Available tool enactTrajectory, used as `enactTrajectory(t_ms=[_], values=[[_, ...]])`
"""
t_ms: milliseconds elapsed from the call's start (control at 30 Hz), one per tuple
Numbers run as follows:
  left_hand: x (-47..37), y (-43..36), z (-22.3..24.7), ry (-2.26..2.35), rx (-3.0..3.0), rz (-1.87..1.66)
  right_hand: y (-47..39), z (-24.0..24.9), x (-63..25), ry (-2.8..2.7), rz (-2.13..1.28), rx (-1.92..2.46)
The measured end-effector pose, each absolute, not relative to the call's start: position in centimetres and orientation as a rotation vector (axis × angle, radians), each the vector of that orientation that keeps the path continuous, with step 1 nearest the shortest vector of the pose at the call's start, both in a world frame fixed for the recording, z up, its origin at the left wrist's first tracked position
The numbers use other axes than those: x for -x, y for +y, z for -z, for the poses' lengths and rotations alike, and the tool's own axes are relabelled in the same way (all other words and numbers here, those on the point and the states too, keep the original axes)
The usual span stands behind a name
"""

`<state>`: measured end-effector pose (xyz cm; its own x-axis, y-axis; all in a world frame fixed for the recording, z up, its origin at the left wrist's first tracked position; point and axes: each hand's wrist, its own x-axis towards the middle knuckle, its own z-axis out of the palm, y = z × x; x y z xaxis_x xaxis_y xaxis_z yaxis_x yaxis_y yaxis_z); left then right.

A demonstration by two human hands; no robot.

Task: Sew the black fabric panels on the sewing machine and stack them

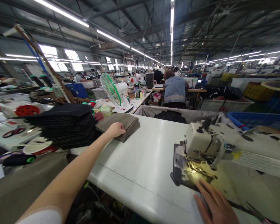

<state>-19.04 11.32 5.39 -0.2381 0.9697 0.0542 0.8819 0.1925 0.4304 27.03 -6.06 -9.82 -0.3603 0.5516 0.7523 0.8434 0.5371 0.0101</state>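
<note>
My left hand (118, 129) reaches to a low stack of brownish-grey fabric pieces (128, 124) on the white table. Its fingers are closed at the stack's near right corner, gripping the top fabric; how many layers they hold is hidden. My right hand (216, 202) lies at the front of a cream sewing machine (205, 140), its fingers stretched out and holding nothing. The fingertips are close to the lit needle plate (196, 168). To the left of the brown stack rises a taller pile of black fabric pieces (67, 124).
A white and green fan (114, 90) stands behind the stacks. Small scissors (256, 211) lie beside my right hand. A cloth-lined bin (149, 113) with black fabric and a blue basket (259, 119) stand beyond the table (142, 165). A co-worker (175, 88) sits ahead.
</note>
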Motion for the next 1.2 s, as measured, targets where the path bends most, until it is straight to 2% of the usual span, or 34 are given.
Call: enactTrajectory(t_ms=[233,433,567,767,933,1033,1200], values=[[21.4,10.7,-6.2,2.121,-1.566,-0.89,-6.0,9.8,-27.1,-2.058,0.521,1.11],[19.0,10.0,-8.4,2.029,-1.776,-0.971,-6.3,9.3,-26.9,-2.058,0.472,1.16],[13.3,7.2,-8.3,1.694,-2.11,-0.849,-7.6,7.3,-25.1,-2.01,0.431,1.193],[2.0,-2.9,-1.7,0.901,-2.497,-0.39,-10.2,2.4,-20.9,-2.294,0.295,0.968],[-0.2,-8.2,-0.1,0.646,-2.603,-0.229,-11.9,1.8,-22.2,-2.483,-0.067,1.019],[1.1,-8.9,-2.1,0.63,-2.465,-0.169,-13.2,1.8,-24.9,-2.402,-0.288,1.189],[3.3,-7.2,-5.7,0.658,-2.072,-0.107,-13.1,-1.1,-27.1,-2.176,-0.944,1.31]])
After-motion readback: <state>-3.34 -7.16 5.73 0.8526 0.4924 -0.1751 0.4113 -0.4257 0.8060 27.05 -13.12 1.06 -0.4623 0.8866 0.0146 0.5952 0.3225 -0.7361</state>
